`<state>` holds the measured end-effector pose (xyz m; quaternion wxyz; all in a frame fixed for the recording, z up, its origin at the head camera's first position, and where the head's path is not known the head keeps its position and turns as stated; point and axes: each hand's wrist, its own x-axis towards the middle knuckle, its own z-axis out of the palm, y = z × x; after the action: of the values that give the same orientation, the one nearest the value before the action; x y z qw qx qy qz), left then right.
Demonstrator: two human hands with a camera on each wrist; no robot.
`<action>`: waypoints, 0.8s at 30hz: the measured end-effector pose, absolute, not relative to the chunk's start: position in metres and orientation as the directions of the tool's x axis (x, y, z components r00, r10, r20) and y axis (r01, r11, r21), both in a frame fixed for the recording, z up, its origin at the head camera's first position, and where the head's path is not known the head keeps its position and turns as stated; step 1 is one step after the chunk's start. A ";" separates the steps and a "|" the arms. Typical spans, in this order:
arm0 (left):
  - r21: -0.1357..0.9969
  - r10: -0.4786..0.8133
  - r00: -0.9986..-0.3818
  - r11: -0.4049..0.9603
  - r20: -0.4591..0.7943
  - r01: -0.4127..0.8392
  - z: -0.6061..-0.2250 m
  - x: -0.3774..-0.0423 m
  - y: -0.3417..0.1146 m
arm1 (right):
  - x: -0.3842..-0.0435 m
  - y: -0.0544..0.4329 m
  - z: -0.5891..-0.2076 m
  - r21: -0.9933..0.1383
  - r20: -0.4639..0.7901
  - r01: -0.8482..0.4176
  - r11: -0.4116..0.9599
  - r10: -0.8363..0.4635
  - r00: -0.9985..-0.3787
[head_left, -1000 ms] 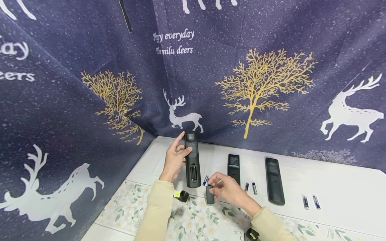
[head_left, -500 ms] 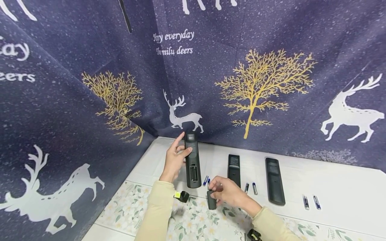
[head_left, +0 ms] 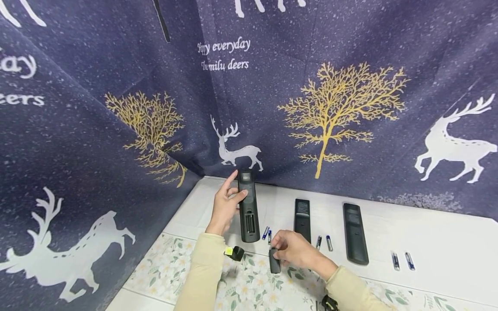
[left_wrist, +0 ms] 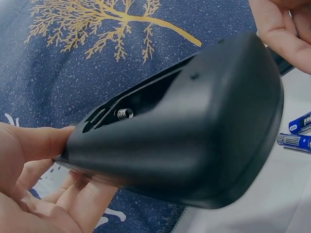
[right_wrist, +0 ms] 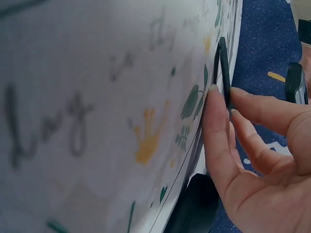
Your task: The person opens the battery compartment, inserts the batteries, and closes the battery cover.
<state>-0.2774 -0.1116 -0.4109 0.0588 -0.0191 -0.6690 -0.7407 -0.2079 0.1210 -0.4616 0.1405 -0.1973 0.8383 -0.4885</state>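
The left hand (head_left: 225, 208) grips the open remote (head_left: 249, 203); the right hand (head_left: 294, 249) pinches the cover (head_left: 274, 265) — best laid flat, on the near side of the leftmost batteries (head_left: 265, 233).

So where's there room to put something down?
Bare white tabletop lies right of the rightmost batteries, and between them and the rightmost remote control. It's crowded where the right hand holds the battery cover, near two batteries and the middle remote control.

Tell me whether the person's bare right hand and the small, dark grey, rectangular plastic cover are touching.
Touching. The right wrist view shows it: the right hand pinches the cover between thumb and fingers.
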 end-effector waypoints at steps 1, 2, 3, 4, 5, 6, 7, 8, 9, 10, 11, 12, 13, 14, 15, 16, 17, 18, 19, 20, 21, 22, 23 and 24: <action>0.989 -0.062 -0.992 -0.097 0.107 0.113 -0.411 -0.278 -0.112 | -0.208 0.121 -0.462 -0.873 -0.050 -0.190 0.449 -0.469 -0.882; 0.989 -0.061 -0.992 -0.096 0.107 0.113 -0.411 -0.277 -0.112 | -0.208 0.121 -0.462 -0.871 -0.055 -0.188 0.455 -0.470 -0.881; 0.989 -0.061 -0.992 -0.096 0.108 0.114 -0.411 -0.277 -0.112 | -0.208 0.121 -0.462 -0.869 -0.057 -0.188 0.457 -0.471 -0.880; 0.989 -0.060 -0.992 -0.097 0.109 0.115 -0.411 -0.277 -0.112 | -0.208 0.122 -0.462 -0.869 -0.059 -0.188 0.458 -0.472 -0.879; 0.988 -0.061 -0.992 -0.098 0.109 0.115 -0.411 -0.277 -0.112 | -0.209 0.122 -0.462 -0.868 -0.059 -0.189 0.459 -0.474 -0.879; 0.988 -0.061 -0.992 -0.100 0.110 0.115 -0.411 -0.277 -0.112 | -0.209 0.122 -0.462 -0.867 -0.058 -0.192 0.460 -0.475 -0.878; 0.988 -0.061 -0.992 -0.101 0.109 0.115 -0.411 -0.277 -0.112 | -0.209 0.122 -0.462 -0.864 -0.054 -0.198 0.463 -0.476 -0.878; 0.988 -0.060 -0.992 -0.103 0.109 0.115 -0.411 -0.277 -0.112 | -0.209 0.122 -0.462 -0.857 -0.042 -0.214 0.469 -0.477 -0.878; 0.988 -0.061 -0.992 -0.103 0.108 0.114 -0.411 -0.277 -0.112 | -0.209 0.122 -0.462 -0.850 -0.032 -0.229 0.475 -0.479 -0.877; 0.988 -0.062 -0.992 -0.105 0.105 0.112 -0.411 -0.278 -0.112 | -0.208 0.122 -0.462 -0.835 -0.017 -0.253 0.490 -0.482 -0.876; 0.988 -0.063 -0.993 -0.106 0.104 0.110 -0.411 -0.278 -0.112 | -0.208 0.121 -0.461 -0.816 -0.002 -0.278 0.507 -0.483 -0.876; 0.988 -0.063 -0.993 -0.107 0.103 0.109 -0.411 -0.278 -0.112 | -0.208 0.121 -0.461 -0.794 0.013 -0.303 0.526 -0.484 -0.875; 0.988 -0.062 -0.992 -0.106 0.106 0.112 -0.411 -0.278 -0.112 | -0.207 0.120 -0.460 -0.769 0.027 -0.328 0.548 -0.486 -0.874; 0.988 -0.062 -0.993 -0.108 0.104 0.111 -0.411 -0.277 -0.112 | -0.207 0.120 -0.459 -0.745 0.040 -0.352 0.566 -0.488 -0.872; 0.988 -0.062 -0.993 -0.108 0.103 0.110 -0.411 -0.277 -0.112 | -0.207 0.119 -0.459 -0.724 0.050 -0.369 0.583 -0.490 -0.870; 0.988 -0.061 -0.993 -0.111 0.101 0.108 -0.411 -0.277 -0.112 | -0.206 0.118 -0.458 -0.702 0.059 -0.385 0.599 -0.490 -0.869; 0.988 -0.059 -0.993 -0.110 0.102 0.108 -0.411 -0.277 -0.112 | -0.206 0.117 -0.458 -0.685 0.067 -0.398 0.610 -0.491 -0.868; 0.988 -0.058 -0.993 -0.110 0.100 0.106 -0.411 -0.277 -0.112 | -0.205 0.117 -0.458 -0.668 0.081 -0.414 0.618 -0.494 -0.866; 0.988 -0.057 -0.993 -0.109 0.100 0.106 -0.410 -0.276 -0.112 | -0.204 0.116 -0.458 -0.652 0.098 -0.432 0.623 -0.497 -0.862; 0.989 -0.058 -0.994 -0.110 0.097 0.102 -0.410 -0.276 -0.112 | -0.204 0.116 -0.458 -0.635 0.114 -0.450 0.628 -0.500 -0.858; 0.989 -0.059 -0.994 -0.108 0.095 0.101 -0.410 -0.276 -0.112 | -0.203 0.115 -0.457 -0.617 0.128 -0.466 0.634 -0.503 -0.855; 0.989 -0.059 -0.994 -0.107 0.094 0.100 -0.409 -0.276 -0.112 | -0.203 0.114 -0.457 -0.598 0.141 -0.480 0.641 -0.505 -0.851; 0.989 -0.061 -0.994 -0.105 0.094 0.100 -0.409 -0.276 -0.111 | -0.203 0.113 -0.457 -0.579 0.159 -0.496 0.646 -0.508 -0.847; 0.990 -0.063 -0.994 -0.105 0.092 0.099 -0.409 -0.276 -0.111 | -0.202 0.112 -0.456 -0.564 0.173 -0.508 0.652 -0.508 -0.844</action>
<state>-0.2761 -0.1115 -0.4091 0.0542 -0.0134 -0.6669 -0.7430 -0.2024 0.1125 -0.4565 0.0001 -0.2793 0.9087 -0.3102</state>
